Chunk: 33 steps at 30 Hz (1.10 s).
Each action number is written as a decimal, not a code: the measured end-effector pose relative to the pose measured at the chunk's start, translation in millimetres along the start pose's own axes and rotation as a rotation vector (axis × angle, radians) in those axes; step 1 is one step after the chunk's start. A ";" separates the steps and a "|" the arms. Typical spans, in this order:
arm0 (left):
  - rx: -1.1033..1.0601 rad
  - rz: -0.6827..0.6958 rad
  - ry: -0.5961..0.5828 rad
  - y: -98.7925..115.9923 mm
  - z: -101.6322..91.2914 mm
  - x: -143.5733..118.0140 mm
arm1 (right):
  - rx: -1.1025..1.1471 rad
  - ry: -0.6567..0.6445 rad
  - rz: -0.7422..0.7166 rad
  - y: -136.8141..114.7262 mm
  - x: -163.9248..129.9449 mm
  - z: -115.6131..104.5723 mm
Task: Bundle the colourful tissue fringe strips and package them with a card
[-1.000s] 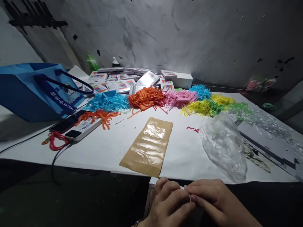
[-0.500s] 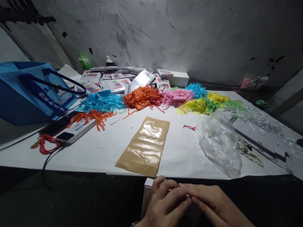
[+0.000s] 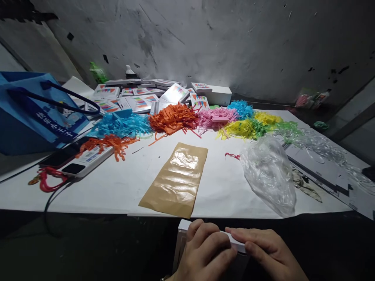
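Below the table's front edge, my left hand (image 3: 205, 251) and my right hand (image 3: 263, 251) meet on a small white box (image 3: 184, 226), fingers curled over it from both sides; most of the box is hidden beneath them. A brown paper pouch with a clear window (image 3: 175, 178) lies flat on the white table (image 3: 117, 187) just beyond my hands. A crumpled clear plastic bag (image 3: 268, 173) lies to its right.
Heaps of shredded paper run across the back: blue (image 3: 123, 125), orange (image 3: 171, 118), pink (image 3: 215, 116), yellow (image 3: 243, 128), green (image 3: 288, 128). Printed white boxes (image 3: 140, 101) are stacked behind. A blue tote bag (image 3: 35, 109), a phone (image 3: 60, 156) and a power strip (image 3: 84, 162) sit left.
The view has drifted right and slightly down, so table items sit further left and higher. My right hand has slid a little rightward, exposing more of the white box's edge.
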<state>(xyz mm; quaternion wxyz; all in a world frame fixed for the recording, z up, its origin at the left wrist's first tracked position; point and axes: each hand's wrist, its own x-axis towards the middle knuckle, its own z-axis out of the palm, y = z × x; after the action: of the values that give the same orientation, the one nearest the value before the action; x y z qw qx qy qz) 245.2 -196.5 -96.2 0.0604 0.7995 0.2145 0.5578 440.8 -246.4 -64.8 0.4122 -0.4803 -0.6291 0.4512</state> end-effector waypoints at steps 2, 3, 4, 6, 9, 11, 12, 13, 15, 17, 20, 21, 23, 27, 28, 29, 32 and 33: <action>0.004 -0.009 0.020 1.2 2.3 -0.4 | -0.004 -0.011 -0.023 -2.6 1.3 0.3; 0.006 -0.009 0.023 1.5 3.2 -0.3 | -0.020 -0.014 -0.047 -3.3 1.0 0.0; 0.006 -0.009 0.017 1.5 3.5 0.1 | -0.044 -0.017 -0.078 -3.6 0.4 -0.4; 0.009 -0.004 -0.001 0.7 1.2 1.4 | -0.110 -0.013 -0.153 -2.9 -1.2 -0.4; 0.035 -0.046 -0.085 -2.6 -12.8 4.4 | -0.218 0.051 -0.302 2.0 -3.1 4.2; 0.056 -0.106 -0.185 -7.0 -28.6 5.9 | -0.288 0.126 -0.387 7.5 -4.2 9.9; 0.052 -0.143 -0.239 -10.2 -37.3 6.2 | -0.313 0.165 -0.416 10.6 -4.9 13.0; 0.020 -0.186 -0.291 -14.0 -45.7 6.3 | -0.327 0.202 -0.431 13.7 -5.5 15.8; -0.103 -0.275 -0.369 -22.6 -59.7 5.9 | -0.302 0.243 -0.436 19.6 -6.5 20.4; -0.234 -0.332 -0.421 -30.9 -67.7 5.5 | -0.240 0.241 -0.433 24.9 -6.5 24.1; -0.356 -0.455 -0.386 -38.1 -68.4 5.0 | -0.197 0.318 -0.462 32.6 -5.3 31.9; -0.395 -0.517 -0.349 -38.7 -66.5 4.4 | -0.198 0.373 -0.458 35.0 -5.1 35.7; -0.465 -0.624 -0.266 -38.0 -61.4 1.9 | -0.199 0.473 -0.418 39.0 -5.6 44.1; -0.521 -0.660 -0.178 -34.9 -53.0 -5.4 | -0.225 0.580 -0.344 43.6 -6.9 56.7; -0.521 -0.662 -0.174 -34.6 -52.2 -6.7 | -0.235 0.595 -0.336 44.3 -6.7 58.0; -0.519 -0.662 -0.170 -34.7 -52.0 -7.5 | -0.241 0.603 -0.330 44.9 -6.1 58.6; -0.523 -0.660 -0.166 -36.4 -54.6 -7.5 | -0.232 0.598 -0.346 46.3 -3.6 58.4; -0.531 -0.651 -0.173 -37.2 -56.2 -7.0 | -0.220 0.594 -0.358 46.8 -2.8 58.4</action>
<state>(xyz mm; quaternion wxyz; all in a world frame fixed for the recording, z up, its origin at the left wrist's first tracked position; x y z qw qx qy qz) 181.4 -173.9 -93.9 0.4548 0.6906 0.2989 0.4763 396.6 -253.1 -124.9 0.5953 -0.5141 -0.6009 0.1421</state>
